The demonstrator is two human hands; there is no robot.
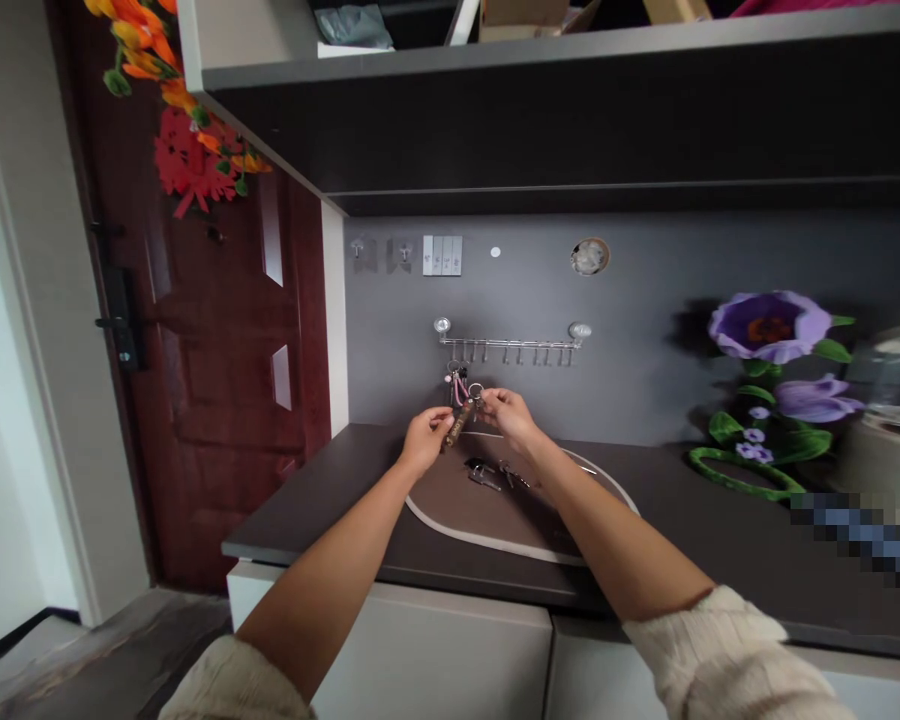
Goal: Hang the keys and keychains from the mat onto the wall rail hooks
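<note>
Both my hands are raised over a brown mat, just in front of a hook rail on the grey wall. My right hand pinches a metal key ring between thumb and fingers. From that ring hangs a brown keychain tag with lettering on it, and the fingers of my left hand are closed on its lower end. Behind them, a bunch of keys with a pink strap hangs at the rail's left side. More keys lie on the mat below my hands.
Purple artificial flowers stand at the right of the dark countertop, beside a glass-topped container. Overhead juts a shelf. A dark red door is at the left. Clear hooks are stuck to the wall.
</note>
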